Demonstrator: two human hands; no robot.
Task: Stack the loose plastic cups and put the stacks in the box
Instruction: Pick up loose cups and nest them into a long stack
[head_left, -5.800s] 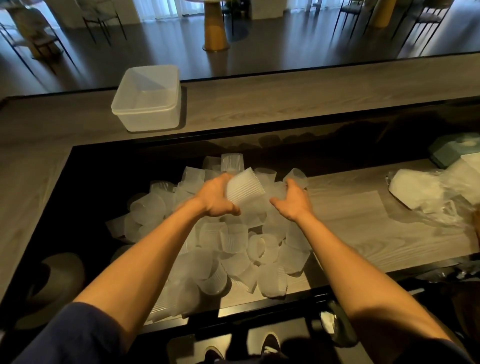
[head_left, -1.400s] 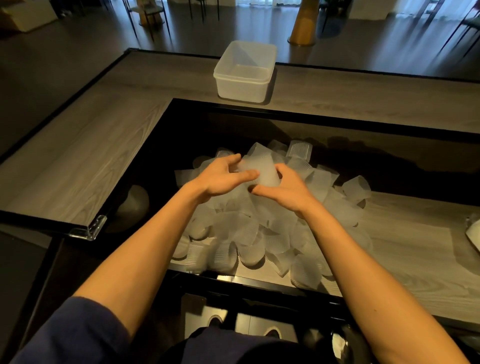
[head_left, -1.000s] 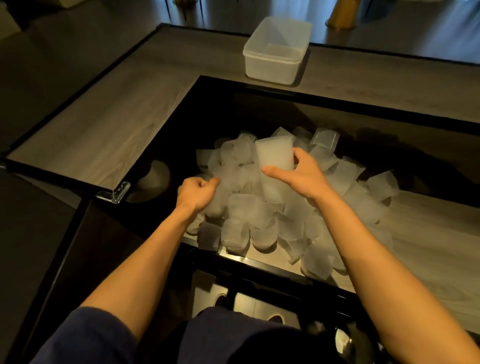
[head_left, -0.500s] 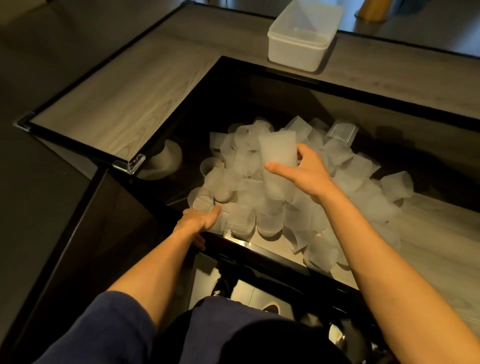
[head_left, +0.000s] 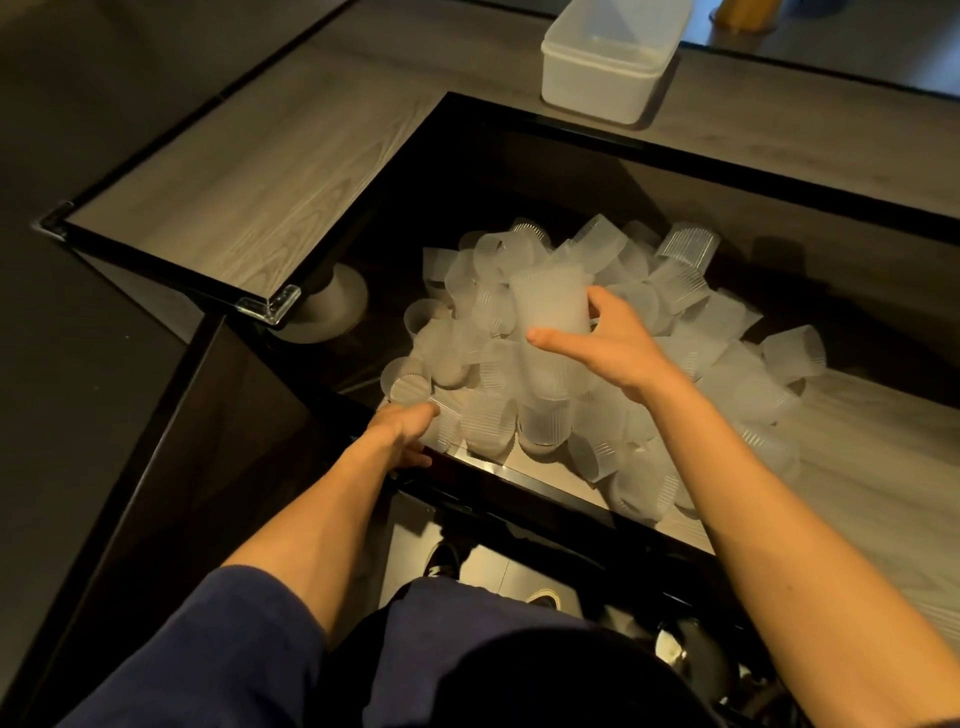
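L hand (head_left: 402, 431) dropped to pinch a ribbed frosted cup (head_left: 448, 423); R hand (head_left: 618, 353) grips upright translucent stack (head_left: 550, 312).

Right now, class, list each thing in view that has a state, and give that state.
Pile: loose, jumbled cups.
Stack: nested, upright, over the pile.
Right hand: grips the stack.
Left hand: at a cup on the pile's near edge; grip unclear.
Box: upright on the counter, apart from the pile.
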